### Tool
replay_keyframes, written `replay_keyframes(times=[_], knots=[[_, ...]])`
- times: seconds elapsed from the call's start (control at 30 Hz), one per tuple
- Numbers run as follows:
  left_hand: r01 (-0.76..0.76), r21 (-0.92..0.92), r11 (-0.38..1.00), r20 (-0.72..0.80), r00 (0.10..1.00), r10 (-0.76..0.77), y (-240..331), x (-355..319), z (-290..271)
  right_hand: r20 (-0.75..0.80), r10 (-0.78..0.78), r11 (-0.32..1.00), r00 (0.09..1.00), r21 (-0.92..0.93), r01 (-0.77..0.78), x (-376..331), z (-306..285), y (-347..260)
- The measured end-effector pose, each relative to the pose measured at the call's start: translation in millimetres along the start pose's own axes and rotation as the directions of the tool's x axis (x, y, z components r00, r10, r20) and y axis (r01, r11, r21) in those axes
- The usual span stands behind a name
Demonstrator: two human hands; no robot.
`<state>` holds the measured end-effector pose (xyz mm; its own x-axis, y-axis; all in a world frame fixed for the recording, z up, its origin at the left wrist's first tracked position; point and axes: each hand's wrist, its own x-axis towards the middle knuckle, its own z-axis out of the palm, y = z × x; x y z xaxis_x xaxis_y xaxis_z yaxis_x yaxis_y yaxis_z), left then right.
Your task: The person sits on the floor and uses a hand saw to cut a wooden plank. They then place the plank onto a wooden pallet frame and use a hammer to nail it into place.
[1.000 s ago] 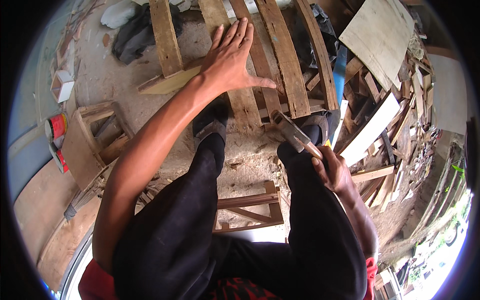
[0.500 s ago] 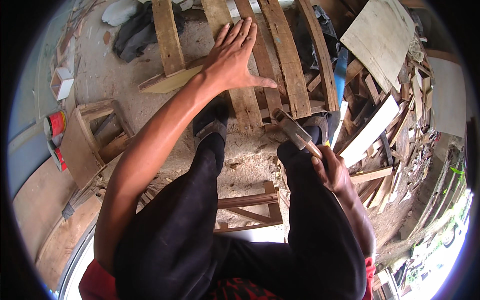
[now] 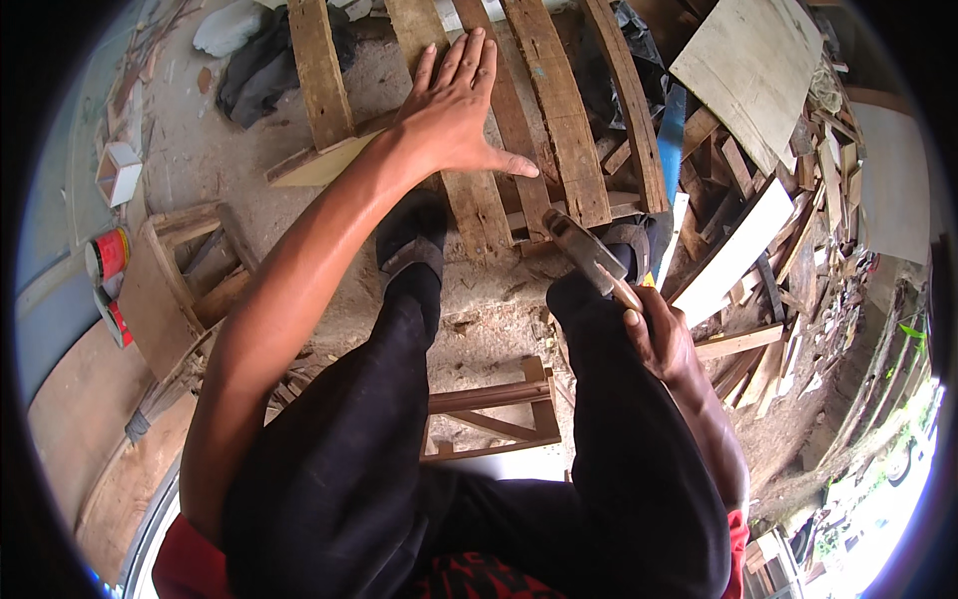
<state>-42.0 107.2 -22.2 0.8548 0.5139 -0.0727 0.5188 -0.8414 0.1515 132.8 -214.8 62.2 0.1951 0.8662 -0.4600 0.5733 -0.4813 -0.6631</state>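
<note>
My left hand (image 3: 449,118) lies with fingers spread across two wooden slats, the wider one (image 3: 477,215) and a narrow darker slat (image 3: 514,110) to its right. Its thumb points right, over the narrow slat. In my right hand (image 3: 661,337) is a hammer (image 3: 587,250), gripped by its wooden handle above my right knee. The hammer's metal head hangs near the close end of the narrow slat, apart from my left hand. Another broad slat (image 3: 561,110) runs alongside to the right. A crosspiece (image 3: 624,204) shows at the slats' near ends.
Scrap wood (image 3: 728,190) is piled at the right, with a pale board (image 3: 753,75) on it and a blue handsaw (image 3: 672,135) beside it. A wooden frame (image 3: 215,265) and red cans (image 3: 108,255) stand at the left. Between my legs is a small wooden frame (image 3: 489,397).
The scene has shifted slightly left in the picture. My left hand remains spread on the slats, and my right hand holds the hammer in nearly the same place.
</note>
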Motion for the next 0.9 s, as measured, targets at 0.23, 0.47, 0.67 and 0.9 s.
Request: replay_keyframes(times=[0.23,0.47,0.67,0.9], knots=[[0.014,-0.095,0.995,0.025,1.000,-0.011,0.5,3.4,4.0,0.023,-0.063,0.997,0.998,-0.047,0.064,-6.5,-6.2,12.8],[0.136,0.043,0.990,0.276,0.950,-0.143,18.5,14.2,-19.7,0.124,-0.258,0.959,0.958,-0.092,0.270,-6.4,-23.8,14.3],[0.163,0.051,0.985,0.333,0.927,-0.171,21.7,14.3,-28.9,0.071,-0.363,0.929,0.929,-0.046,0.366,-6.6,-22.1,26.1],[0.173,0.041,0.984,0.317,0.932,-0.177,21.6,14.6,-26.4,0.084,-0.254,0.965,0.964,-0.042,0.258,-1.7,-16.1,17.2]])
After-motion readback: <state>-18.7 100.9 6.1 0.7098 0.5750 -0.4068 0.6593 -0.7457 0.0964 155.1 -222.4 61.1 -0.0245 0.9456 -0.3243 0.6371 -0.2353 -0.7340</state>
